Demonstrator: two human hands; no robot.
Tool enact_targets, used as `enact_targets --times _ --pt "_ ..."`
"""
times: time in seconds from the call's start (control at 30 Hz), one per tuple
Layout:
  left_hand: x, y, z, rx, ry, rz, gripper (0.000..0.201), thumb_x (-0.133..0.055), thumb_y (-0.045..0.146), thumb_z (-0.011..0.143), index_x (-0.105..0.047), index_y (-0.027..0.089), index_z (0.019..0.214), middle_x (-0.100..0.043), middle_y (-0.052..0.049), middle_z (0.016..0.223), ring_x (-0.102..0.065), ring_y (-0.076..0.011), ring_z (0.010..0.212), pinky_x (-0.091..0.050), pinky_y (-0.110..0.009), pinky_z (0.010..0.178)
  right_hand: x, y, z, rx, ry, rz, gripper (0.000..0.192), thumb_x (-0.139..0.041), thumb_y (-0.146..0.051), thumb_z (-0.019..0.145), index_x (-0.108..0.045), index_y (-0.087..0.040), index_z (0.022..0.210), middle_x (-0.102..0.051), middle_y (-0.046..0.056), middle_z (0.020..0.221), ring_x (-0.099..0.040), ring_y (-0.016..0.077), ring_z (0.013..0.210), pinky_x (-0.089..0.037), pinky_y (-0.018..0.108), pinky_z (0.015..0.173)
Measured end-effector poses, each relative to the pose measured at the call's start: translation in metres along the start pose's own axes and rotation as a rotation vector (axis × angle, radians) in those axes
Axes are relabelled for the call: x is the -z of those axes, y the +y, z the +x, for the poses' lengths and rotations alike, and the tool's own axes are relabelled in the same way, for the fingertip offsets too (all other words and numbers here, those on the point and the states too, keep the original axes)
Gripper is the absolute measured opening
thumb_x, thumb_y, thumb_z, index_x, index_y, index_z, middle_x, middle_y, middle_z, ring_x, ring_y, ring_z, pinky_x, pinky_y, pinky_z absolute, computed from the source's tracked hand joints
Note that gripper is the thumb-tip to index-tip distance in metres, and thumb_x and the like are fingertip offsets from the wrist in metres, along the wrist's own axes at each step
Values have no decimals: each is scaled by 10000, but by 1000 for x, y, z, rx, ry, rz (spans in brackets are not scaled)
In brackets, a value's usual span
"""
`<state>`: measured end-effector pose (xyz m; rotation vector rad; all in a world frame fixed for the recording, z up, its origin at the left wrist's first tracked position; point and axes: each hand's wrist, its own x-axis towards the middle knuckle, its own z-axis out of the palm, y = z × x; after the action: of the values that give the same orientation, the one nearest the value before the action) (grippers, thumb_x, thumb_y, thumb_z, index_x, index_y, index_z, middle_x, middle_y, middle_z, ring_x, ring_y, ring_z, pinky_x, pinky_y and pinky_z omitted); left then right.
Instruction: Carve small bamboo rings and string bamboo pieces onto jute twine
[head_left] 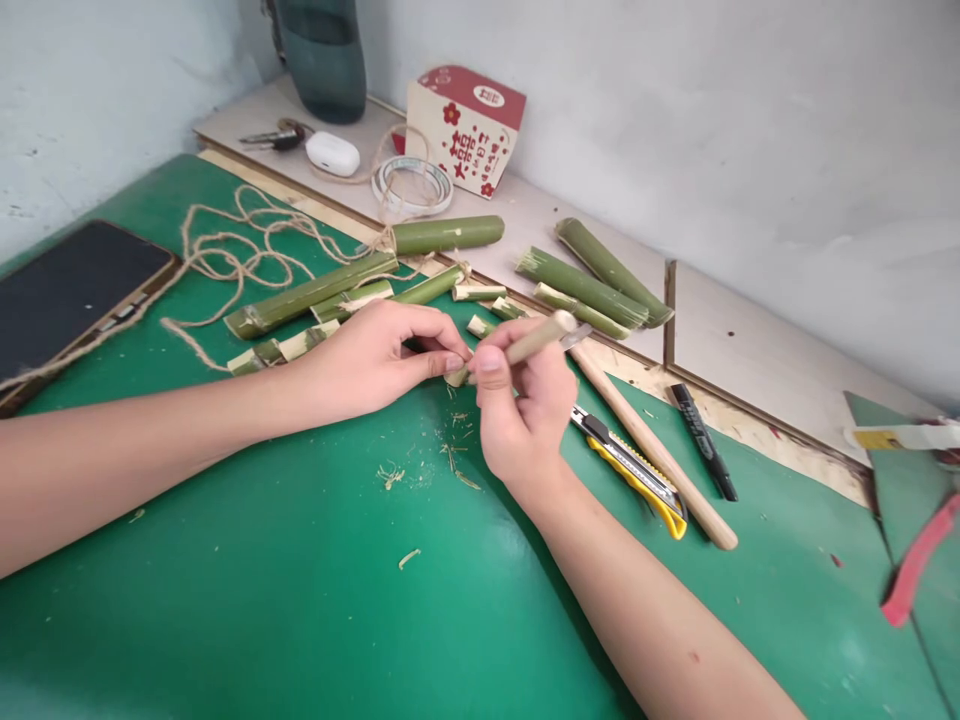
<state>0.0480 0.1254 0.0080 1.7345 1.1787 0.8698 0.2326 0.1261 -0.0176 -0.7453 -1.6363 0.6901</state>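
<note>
My left hand (375, 360) pinches a small bamboo piece (456, 378) against the green table top. My right hand (525, 395) is closed around a light wooden-handled tool (541, 338), tilted with its butt end up and to the right. The tool's working end is hidden by my fingers, close to the bamboo piece. Fine bamboo shavings (390, 476) lie on the table below my hands. Just right of my right hand is a yellow utility knife (637, 475). Alongside it rests a hammer (652, 440) with a long wooden handle.
Cut bamboo tubes (450, 234) and shorter bits lie behind my hands. Loose twine (225, 260) trails to a phone (75, 290) at left. A tape roll (412, 186), earbud case (332, 153), bottle (322, 60) and box (465, 130) stand behind. A black marker (705, 440) and red-handled tool (919, 560) lie right.
</note>
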Motion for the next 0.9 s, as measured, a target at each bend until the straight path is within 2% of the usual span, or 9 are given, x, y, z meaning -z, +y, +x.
enact_targets --times 0.1,0.2,0.33,0.47,0.6,0.9 --pt "0 1 0 3 1 -5 154 -714 351 932 -806 228 917 -801 -17 931 -730 -189 864 -552 -269 721 -1 1 -1 5 54 28 166 -556 -372 1062 -523 -247 959 -572 -30 816 -490 83 567 -430 270 522" --pt "-1 2 -1 8 8 5 149 -717 343 928 -804 226 902 -802 -18 926 -733 -191 871 -557 -269 732 -1 0 -1 -26 6 25 165 -567 -378 1056 -527 -246 965 -551 -37 776 -492 88 562 -415 262 498" --pt "-1 1 -2 16 8 12 192 -689 380 948 -802 225 947 -808 -29 983 -744 -204 928 -572 -271 750 -1 -1 1 -17 96 42 170 -543 -387 1068 -501 -252 974 -566 -30 806 -526 92 579 -445 260 509" --pt "0 -1 -1 11 9 39 202 -677 384 957 -794 220 943 -803 -18 938 -733 -188 871 -560 -263 725 0 -2 2 -71 24 24 178 -554 -385 1064 -500 -252 958 -547 -43 765 -484 84 533 -426 254 487" --pt "0 0 -1 4 7 54 201 -684 395 958 -791 226 949 -811 -19 992 -742 -200 933 -569 -273 774 -1 -3 3 -8 133 78 165 -563 -361 1061 -501 -243 965 -574 -29 817 -537 82 571 -479 259 537" --pt "-1 -1 -2 46 35 73 202 -676 394 954 -776 219 971 -804 -27 1018 -742 -206 934 -596 -275 757 -5 -4 9 -44 156 121 214 -520 -424 1079 -440 -253 976 -553 -46 804 -496 55 511 -438 215 466"
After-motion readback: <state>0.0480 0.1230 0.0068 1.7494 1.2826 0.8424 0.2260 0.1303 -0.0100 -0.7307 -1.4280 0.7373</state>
